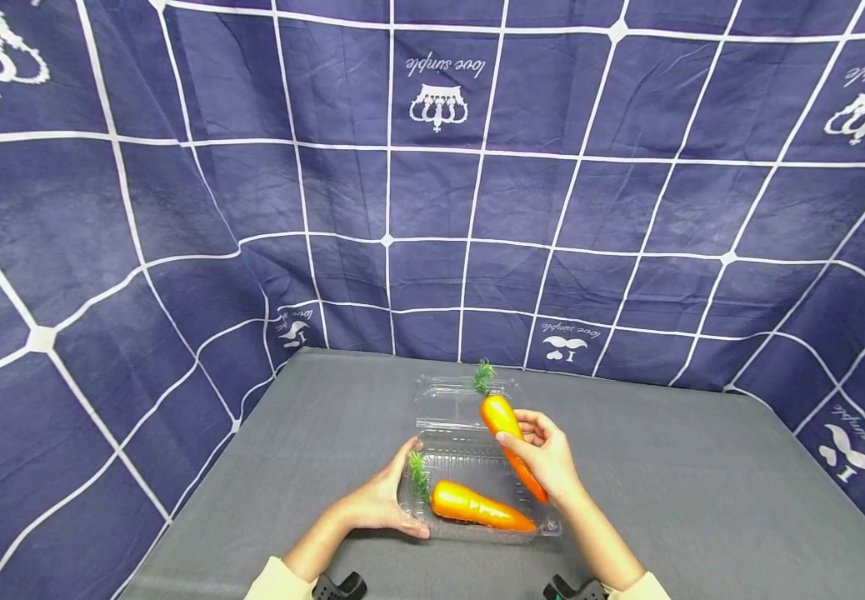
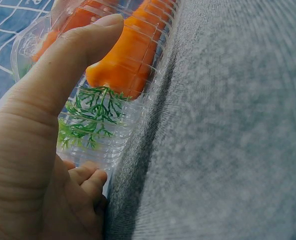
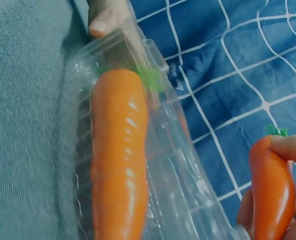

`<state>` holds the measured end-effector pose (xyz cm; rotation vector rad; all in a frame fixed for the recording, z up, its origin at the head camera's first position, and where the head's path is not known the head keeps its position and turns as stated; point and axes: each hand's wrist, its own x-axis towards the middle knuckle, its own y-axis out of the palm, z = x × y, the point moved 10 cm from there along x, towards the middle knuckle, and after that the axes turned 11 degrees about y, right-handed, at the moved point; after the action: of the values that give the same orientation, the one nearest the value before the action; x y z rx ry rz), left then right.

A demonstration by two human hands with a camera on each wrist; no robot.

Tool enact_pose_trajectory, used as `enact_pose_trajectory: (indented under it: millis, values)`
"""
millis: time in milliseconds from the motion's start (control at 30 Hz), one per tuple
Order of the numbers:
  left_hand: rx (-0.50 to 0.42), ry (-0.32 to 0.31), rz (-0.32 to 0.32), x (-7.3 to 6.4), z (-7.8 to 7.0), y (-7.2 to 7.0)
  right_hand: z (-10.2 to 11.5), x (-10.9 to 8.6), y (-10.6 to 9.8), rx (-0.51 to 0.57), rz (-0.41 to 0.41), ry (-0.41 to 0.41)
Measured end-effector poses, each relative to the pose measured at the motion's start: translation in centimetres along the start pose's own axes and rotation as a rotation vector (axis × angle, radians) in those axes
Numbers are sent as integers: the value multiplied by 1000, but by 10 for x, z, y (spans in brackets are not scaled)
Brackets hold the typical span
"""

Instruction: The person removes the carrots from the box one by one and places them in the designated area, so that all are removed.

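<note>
A clear plastic clamshell box (image 1: 477, 454) lies on the grey cloth, its lid (image 1: 443, 408) folded back away from me. Around the box's left end, my left hand (image 1: 383, 497) spreads thumb and fingers and holds it by the sides. Inside, along the near side, rests an orange carrot (image 1: 477, 507) with green leaves (image 2: 93, 117) toward the left hand. My right hand (image 1: 548, 454) pinches a second carrot (image 1: 503, 414) between thumb and fingers, tilted over the right part of the box, leafy end pointing away. In the right wrist view this held carrot (image 3: 272, 195) appears beside the box.
Grey cloth (image 1: 312, 433) covers the flat surface. A dark blue curtain (image 1: 342, 192) with white grid lines hangs behind it and along both sides. Black straps (image 1: 338, 587) sit at both wrists, next to cream sleeves (image 1: 278, 581).
</note>
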<state>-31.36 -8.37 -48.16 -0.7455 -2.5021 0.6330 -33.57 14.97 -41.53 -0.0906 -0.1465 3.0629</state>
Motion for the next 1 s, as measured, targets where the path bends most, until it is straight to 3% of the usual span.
enact_pose_trajectory:
  millis: [600,1000]
  values:
    - [-11,-8,2,0,1,-1,-10,-2,-57,-1,-167,18]
    - [10,1,-3,0,0,-1,-27,-5,-89,16,-261,74]
